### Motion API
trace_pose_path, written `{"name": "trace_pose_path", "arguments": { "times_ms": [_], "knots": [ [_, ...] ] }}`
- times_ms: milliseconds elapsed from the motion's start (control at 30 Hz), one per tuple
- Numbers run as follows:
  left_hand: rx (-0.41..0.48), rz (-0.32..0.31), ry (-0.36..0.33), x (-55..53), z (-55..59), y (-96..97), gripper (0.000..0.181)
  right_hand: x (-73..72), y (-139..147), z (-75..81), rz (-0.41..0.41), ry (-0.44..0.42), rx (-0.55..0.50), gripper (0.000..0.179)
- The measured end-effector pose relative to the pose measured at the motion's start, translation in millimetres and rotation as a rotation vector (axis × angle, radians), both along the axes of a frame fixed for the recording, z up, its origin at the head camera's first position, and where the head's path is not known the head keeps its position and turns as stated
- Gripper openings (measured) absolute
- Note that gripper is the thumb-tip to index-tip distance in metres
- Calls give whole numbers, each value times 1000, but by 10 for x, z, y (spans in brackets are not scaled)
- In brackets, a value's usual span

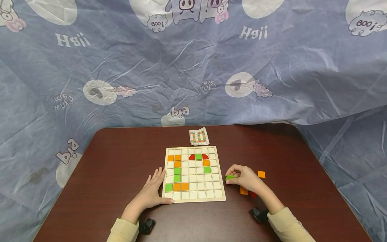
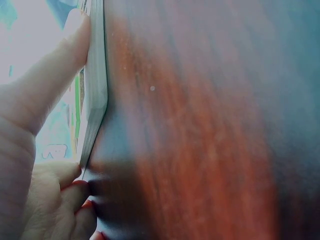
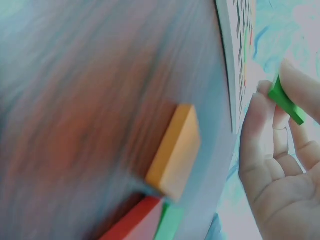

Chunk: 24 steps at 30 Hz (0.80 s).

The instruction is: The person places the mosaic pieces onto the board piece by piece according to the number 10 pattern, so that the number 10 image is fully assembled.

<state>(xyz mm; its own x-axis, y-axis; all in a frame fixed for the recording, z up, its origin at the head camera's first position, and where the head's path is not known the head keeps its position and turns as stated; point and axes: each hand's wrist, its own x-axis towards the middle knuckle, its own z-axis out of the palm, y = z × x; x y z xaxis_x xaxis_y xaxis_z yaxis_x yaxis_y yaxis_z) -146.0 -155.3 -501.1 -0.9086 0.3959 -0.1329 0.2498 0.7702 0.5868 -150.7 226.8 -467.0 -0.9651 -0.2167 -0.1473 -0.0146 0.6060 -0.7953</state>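
Note:
A pale wooden grid board [image 1: 193,174] lies flat on the table, with orange, green and red tiles set in some of its cells. My left hand [image 1: 152,190] rests against its left side, fingers spread along the edge and thumb at the near left corner. In the left wrist view the thumb [image 2: 62,60] touches the board's edge [image 2: 96,75]. Just right of the board, my right hand [image 1: 246,178] pinches a green tile [image 1: 230,177] between thumb and fingers. The right wrist view shows this green tile [image 3: 286,102] held above the table, apart from the board [image 3: 230,60].
Loose tiles lie by the right hand: an orange tile [image 1: 261,174] beyond the wrist, another orange tile [image 1: 244,191] and a red tile [image 1: 253,194] partly under the arm. A printed pattern card [image 1: 199,136] lies behind the board. A patterned cloth [image 1: 193,67] hangs beyond the table.

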Motion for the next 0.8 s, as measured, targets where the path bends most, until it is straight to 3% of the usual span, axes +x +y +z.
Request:
{"name": "trace_pose_path", "arguments": {
  "times_ms": [267, 567, 800],
  "knots": [
    [10, -3, -1, -4, 36, 15, 126, -89, -169, 41, -59, 23, -37, 21],
    [15, -5, 0, -2, 22, 7, 126, -146, -316, 54, -61, 23, -110, 24],
    [15, -5, 8, 10, 11, -2, 126, -171, -466, 32, -107, 44, -84, 15]
  ]
}}
